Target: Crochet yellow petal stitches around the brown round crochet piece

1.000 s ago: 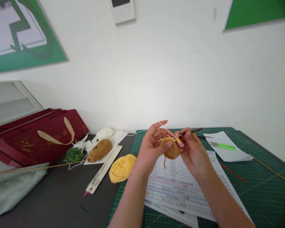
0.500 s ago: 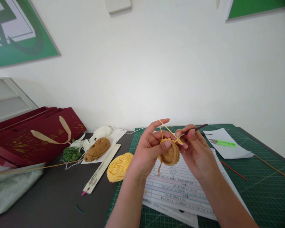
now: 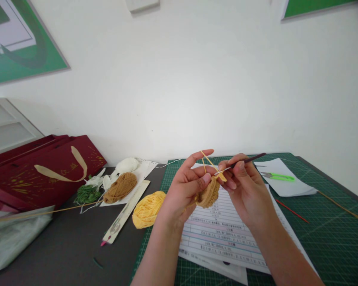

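Note:
My left hand [image 3: 186, 184] pinches a small tan crocheted piece [image 3: 208, 194] between thumb and fingers. Its index finger is raised, with a strand of yellow yarn [image 3: 208, 159] running over it and down to the work. In my right hand [image 3: 246, 184] is a dark-handled crochet hook [image 3: 244, 161], held like a pencil, its metal tip at the upper edge of the piece. Beside the tip hangs a short yellow bit of crochet [image 3: 222, 176]. The piece is tilted, and my left fingers hide part of it.
Printed sheets [image 3: 220, 238] lie under my hands on a green cutting mat [image 3: 331, 238]. Left are a yellow yarn ball [image 3: 147, 210], brown yarn [image 3: 121, 188], a ruler [image 3: 127, 212] and a red bag [image 3: 47, 171]. Right are green-handled snips [image 3: 282, 177] and a red stick [image 3: 292, 211].
The crocheted piece has turned from showing its round face to a narrower, tilted side. The hook has shifted slightly left at its tip. The whole view has moved slightly.

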`<state>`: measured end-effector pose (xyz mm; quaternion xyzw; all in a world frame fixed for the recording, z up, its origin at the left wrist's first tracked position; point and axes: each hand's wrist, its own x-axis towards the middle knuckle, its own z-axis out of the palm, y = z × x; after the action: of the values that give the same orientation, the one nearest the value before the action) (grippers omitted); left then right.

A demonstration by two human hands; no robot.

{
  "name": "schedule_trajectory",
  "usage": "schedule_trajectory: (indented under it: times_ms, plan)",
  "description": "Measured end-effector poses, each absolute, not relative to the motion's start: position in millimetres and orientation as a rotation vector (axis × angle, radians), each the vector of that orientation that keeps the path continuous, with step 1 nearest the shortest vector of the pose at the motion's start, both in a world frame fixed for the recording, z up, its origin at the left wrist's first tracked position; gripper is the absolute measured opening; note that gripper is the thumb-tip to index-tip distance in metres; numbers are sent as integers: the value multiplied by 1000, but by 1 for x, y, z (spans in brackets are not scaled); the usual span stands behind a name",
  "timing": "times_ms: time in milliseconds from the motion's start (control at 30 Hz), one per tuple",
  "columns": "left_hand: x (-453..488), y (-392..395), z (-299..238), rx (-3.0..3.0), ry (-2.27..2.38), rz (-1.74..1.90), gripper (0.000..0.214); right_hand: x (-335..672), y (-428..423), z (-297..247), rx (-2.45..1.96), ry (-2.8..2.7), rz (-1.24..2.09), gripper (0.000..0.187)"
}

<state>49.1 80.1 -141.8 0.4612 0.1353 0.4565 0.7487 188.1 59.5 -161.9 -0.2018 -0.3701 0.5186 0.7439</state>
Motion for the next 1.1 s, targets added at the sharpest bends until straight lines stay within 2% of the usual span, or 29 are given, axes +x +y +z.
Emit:
schedule_trajectory:
  times_ms: [267, 467, 1100]
  plan:
    - [54, 78, -142, 993, 283, 953, 54, 189, 59, -162, -452, -814, 1120, 23]
    - [51, 78, -139, 1053, 354, 1058, 58, 190, 58, -161, -454, -817, 1105, 20]
    - [47, 75, -137, 1151, 452, 1105, 79, 192, 61, -165, -480, -928, 970, 14]
